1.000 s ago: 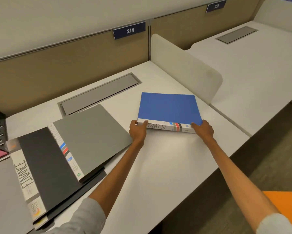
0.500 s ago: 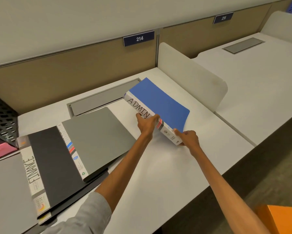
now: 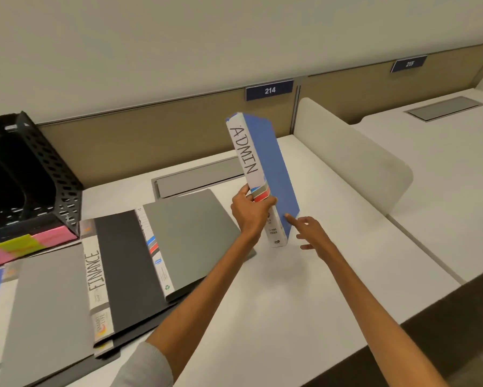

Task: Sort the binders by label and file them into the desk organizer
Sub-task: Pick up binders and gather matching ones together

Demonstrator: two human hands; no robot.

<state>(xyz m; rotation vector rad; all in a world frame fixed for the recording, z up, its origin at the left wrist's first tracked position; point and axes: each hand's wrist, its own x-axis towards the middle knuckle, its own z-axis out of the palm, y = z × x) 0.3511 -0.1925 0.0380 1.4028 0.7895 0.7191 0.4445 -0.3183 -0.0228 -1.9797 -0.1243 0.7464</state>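
The blue ADMIN binder (image 3: 265, 174) stands nearly upright, spine toward the camera, leaning a little to the left at the top, its lower end at or just above the white table (image 3: 304, 289); contact cannot be told. The left hand (image 3: 250, 216) clasps the spine low down, at the red, blue and grey stripes, its fingers (image 3: 271, 203) curled round the front edge and thumb on the left side. The right hand (image 3: 311, 236) is spread loose just right of the binder, holding nothing; only its forefinger tip touches the blue cover near the bottom corner.

Left of the gripping fingers lie flat binders, overlapping: a grey binder (image 3: 190, 233) nearest, then the black FINANCE binder (image 3: 126, 269), then another grey cover (image 3: 47, 308) at the near left edge. Farther left and behind them sits the black perforated desk organizer (image 3: 56, 174), with a pink folder (image 3: 25, 247) bearing yellow-green sticky notes in front of it. Behind the fingers, a plate reading 214 (image 3: 269, 90) hangs on the partition.
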